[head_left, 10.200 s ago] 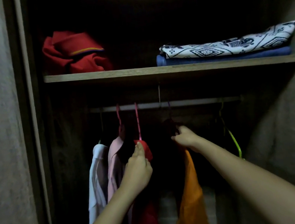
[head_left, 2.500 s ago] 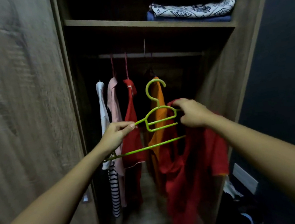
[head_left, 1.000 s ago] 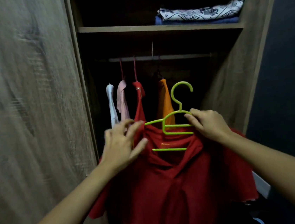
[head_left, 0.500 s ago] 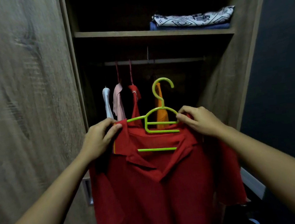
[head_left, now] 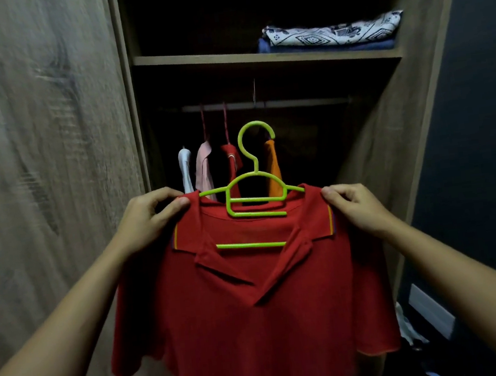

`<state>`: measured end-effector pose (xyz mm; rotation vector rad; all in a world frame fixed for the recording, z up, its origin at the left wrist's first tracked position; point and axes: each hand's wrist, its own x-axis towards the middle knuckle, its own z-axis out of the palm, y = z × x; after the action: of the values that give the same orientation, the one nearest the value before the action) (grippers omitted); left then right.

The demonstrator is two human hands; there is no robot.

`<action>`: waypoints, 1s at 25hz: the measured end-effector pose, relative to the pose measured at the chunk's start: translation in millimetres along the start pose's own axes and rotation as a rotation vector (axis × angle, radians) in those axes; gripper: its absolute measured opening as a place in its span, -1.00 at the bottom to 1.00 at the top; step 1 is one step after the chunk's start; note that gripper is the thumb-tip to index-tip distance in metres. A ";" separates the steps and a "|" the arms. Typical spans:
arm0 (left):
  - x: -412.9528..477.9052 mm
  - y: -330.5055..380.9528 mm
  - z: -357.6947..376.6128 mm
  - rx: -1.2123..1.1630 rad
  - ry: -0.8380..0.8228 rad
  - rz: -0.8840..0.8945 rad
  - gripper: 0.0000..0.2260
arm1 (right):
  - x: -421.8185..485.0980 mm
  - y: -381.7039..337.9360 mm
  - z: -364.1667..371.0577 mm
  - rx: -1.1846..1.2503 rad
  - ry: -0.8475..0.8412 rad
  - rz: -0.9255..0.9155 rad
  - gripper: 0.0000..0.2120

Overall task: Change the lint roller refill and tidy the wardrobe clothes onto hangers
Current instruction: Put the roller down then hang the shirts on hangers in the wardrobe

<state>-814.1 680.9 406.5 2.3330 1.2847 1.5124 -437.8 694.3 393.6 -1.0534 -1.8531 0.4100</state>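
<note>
One shirt in hand: red polo shirt (head_left: 254,304), soft, light and limp by the look of it; likely to slide off the arms if tilted.
Hanger: one green plastic hanger (head_left: 255,199), thin and stiff, threaded through the collar, hook free above.
Where: held up in front of the open wardrobe, below the rail (head_left: 265,104).
Left hand (head_left: 148,219): pinching the shirt's shoulder over the hanger's end.
Right hand (head_left: 356,209): pinching the other shoulder likewise.
Best hold, I judge: the hook's neck for hanging.
Already hanging: four garments – white (head_left: 186,170), pink (head_left: 204,168), red (head_left: 232,165), orange (head_left: 272,166).
Shelf (head_left: 195,59): two folded cloths, patterned (head_left: 334,31) on blue (head_left: 326,49).
</note>
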 end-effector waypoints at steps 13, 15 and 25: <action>-4.5 -20.7 -25.1 -0.068 0.119 -0.217 -0.80 | -1.9 14.9 -18.1 0.025 0.065 0.211 -0.70; -3.6 -12.1 -24.2 -0.082 0.100 -0.224 -0.75 | 0.4 12.0 -16.1 0.121 0.142 0.289 -0.73; 17.3 57.7 59.0 0.192 0.161 -0.237 -0.66 | 18.2 -67.2 53.4 0.345 -0.079 0.434 -0.78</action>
<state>-730.5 676.2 416.1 2.1003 1.7477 1.5873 -519.7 678.1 420.5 -1.2040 -1.5372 1.0001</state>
